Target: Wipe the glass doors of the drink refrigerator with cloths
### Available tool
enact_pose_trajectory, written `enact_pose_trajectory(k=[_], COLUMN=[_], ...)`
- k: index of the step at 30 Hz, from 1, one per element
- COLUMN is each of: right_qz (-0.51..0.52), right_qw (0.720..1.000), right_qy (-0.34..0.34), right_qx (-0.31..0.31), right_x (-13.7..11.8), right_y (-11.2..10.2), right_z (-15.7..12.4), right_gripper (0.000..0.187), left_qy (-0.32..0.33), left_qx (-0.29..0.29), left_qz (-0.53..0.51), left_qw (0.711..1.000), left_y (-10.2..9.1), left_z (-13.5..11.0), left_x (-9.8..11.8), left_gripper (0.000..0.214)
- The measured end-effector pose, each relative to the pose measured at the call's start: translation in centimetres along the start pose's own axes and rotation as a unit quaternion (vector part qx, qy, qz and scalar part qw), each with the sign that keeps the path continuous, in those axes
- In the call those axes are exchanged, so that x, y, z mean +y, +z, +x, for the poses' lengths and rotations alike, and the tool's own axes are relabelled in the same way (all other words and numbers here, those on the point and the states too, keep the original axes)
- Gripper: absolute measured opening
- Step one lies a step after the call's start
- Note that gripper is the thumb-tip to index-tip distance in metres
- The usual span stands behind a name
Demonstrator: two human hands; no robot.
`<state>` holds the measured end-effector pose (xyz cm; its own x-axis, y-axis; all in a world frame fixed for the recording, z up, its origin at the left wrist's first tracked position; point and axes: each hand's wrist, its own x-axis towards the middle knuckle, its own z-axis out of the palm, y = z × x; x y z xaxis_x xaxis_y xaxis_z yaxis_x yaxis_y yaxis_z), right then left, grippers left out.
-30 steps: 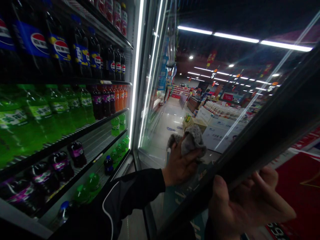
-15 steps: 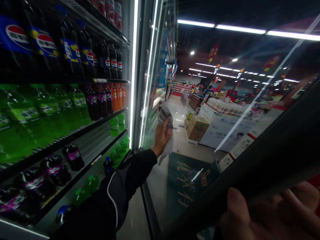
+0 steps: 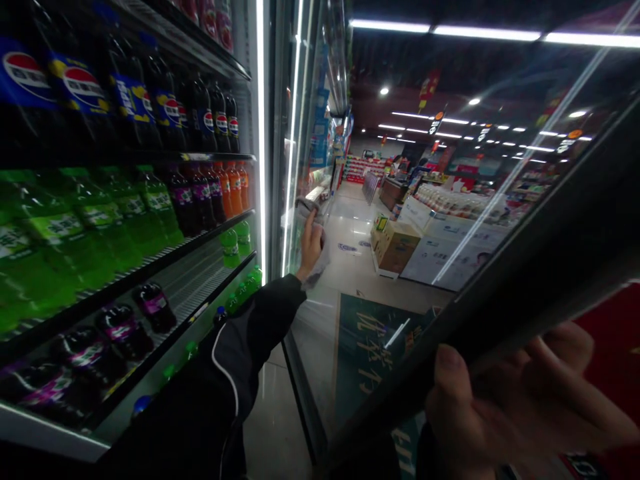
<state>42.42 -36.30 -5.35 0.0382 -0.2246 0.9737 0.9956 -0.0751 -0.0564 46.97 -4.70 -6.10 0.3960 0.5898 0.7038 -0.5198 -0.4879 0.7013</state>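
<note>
My left hand (image 3: 311,247) is closed on a grey cloth (image 3: 318,263) and presses it against the inner side of a glass door (image 3: 325,320), near its hinge side. The door stands open, with the shop visible through the pane. At the lower right, my right hand (image 3: 505,400) grips the dark door frame (image 3: 500,293), thumb on the near side and fingers round the edge. Left of my arm is a lit drinks cooler, its shelf (image 3: 210,250) nearest the left sleeve.
Pepsi bottles (image 3: 83,87), green soda bottles (image 3: 55,227) and purple-labelled bottles (image 3: 120,327) line the cooler shelves. Beyond the glass are a cardboard box (image 3: 397,247), stacked white cartons (image 3: 445,247) and a green floor mat (image 3: 370,353). Distant people (image 3: 397,165) are near a counter.
My left hand has moved the cloth left along the glass, closer to the hinge side. My right hand still holds the door frame, and the view has shifted slightly.
</note>
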Motion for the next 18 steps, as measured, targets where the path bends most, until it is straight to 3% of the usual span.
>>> enact_pose_trajectory(k=[4, 7, 9, 11, 13, 18], right_qz=[0.013, 0.012, 0.002, -0.008, -0.004, 0.010], right_qw=[0.999, 0.998, 0.999, 0.999, 0.999, 1.000], right_qy=[-0.041, -0.056, -0.043, -0.027, -0.038, -0.019], right_qx=[-0.006, 0.001, -0.009, -0.018, -0.021, -0.023], right_x=[-1.7, -2.4, -2.6, -2.9, -3.2, -4.1], right_y=[1.2, 1.7, 1.7, 1.7, 1.7, 1.9], right_z=[1.2, 1.5, 1.5, 1.5, 1.5, 1.9], right_gripper=[0.083, 0.081, 0.073, 0.066, 0.071, 0.087], left_qy=[0.091, 0.243, 0.330, 0.348, 0.326, 0.300], left_qx=[-0.093, -0.169, -0.181, -0.176, -0.185, -0.180], left_qz=[-0.058, -0.046, -0.039, -0.031, -0.008, 0.027], left_qw=[0.990, 0.954, 0.926, 0.920, 0.927, 0.936], left_y=[1.4, 2.1, 2.4, 2.5, 2.7, 2.7], left_z=[-6.6, -11.9, -14.1, -14.8, -14.3, -10.6], left_x=[6.2, 10.6, 12.3, 12.7, 11.8, 6.8], left_gripper=[0.067, 0.066, 0.067, 0.069, 0.069, 0.062])
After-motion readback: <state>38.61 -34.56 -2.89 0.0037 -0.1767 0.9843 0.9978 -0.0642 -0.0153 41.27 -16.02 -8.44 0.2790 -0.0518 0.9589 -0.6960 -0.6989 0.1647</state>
